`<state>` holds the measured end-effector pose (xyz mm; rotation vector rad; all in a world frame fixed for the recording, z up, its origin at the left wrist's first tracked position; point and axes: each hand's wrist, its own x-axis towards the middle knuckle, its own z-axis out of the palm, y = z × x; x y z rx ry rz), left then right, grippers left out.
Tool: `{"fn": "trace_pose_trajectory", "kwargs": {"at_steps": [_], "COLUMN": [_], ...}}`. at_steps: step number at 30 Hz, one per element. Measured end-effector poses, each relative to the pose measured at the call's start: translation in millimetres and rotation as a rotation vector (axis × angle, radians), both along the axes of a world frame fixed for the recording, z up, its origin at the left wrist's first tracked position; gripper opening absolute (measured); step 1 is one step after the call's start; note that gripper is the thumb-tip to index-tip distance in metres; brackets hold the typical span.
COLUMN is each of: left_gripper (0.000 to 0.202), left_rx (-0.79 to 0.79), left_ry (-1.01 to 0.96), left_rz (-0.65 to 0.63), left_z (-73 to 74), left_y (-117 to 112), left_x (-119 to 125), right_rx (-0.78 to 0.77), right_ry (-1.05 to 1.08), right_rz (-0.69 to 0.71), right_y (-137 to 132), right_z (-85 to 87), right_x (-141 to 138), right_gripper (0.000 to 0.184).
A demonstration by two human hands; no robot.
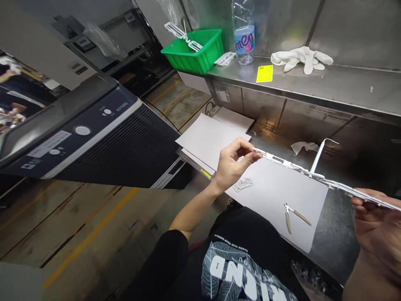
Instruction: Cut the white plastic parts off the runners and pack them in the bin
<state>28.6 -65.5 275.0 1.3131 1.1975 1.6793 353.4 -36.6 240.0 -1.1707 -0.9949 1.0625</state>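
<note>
A long white molded plastic part point(293, 166) is stretched between my hands, seen nearly edge-on above the bench. A thin white sprue point(318, 156) with a curled tip sticks up from its middle. My left hand point(233, 164) pinches one end between thumb and fingers. At the right edge, my right hand point(376, 230) grips the other end, partly cut off by the frame. Below the part lies a white sheet point(269, 200) bearing side cutters point(293, 217) with spread olive handles. Small white plastic frames point(243, 184) rest on that sheet, near my left wrist.
A raised metal shelf point(344, 83) holds a green bin point(200, 56) with white parts, a plastic bottle point(244, 39), a yellow label point(265, 73) and white gloves point(300, 58). Stacked white sheets point(206, 138) lie left of the work sheet. A dark machine point(94, 133) stands at left.
</note>
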Motion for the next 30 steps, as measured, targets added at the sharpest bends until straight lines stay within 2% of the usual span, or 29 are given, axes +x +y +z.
{"fn": "trace_pose_trajectory", "kwargs": {"at_steps": [4, 9, 15, 19, 30], "left_gripper": [0.036, 0.043, 0.044, 0.039, 0.039], "left_rx": [0.008, -0.034, -0.06, -0.107, -0.127], "left_ry": [0.053, 0.09, 0.148, 0.153, 0.058], "left_rz": [0.048, 0.103, 0.125, 0.103, 0.019], "left_z": [5.4, 10.3, 7.8, 6.4, 15.8], "left_y": [-4.2, -6.5, -9.8, -9.2, -13.7], "left_x": [0.2, 2.2, -2.2, -4.3, 5.1], "right_rx": [-0.043, -0.038, -0.043, -0.111, -0.159], "right_ry": [-0.012, 0.047, 0.078, 0.103, 0.046], "right_rz": [-0.084, -0.053, -0.005, -0.002, -0.055], "right_y": [-3.8, -3.2, -3.5, -4.3, -10.9], "right_z": [7.8, 14.9, 18.5, 21.5, 24.3], "right_x": [-4.6, -11.8, -20.3, -22.6, -13.3], "right_gripper": [0.064, 0.053, 0.042, 0.041, 0.036]}}
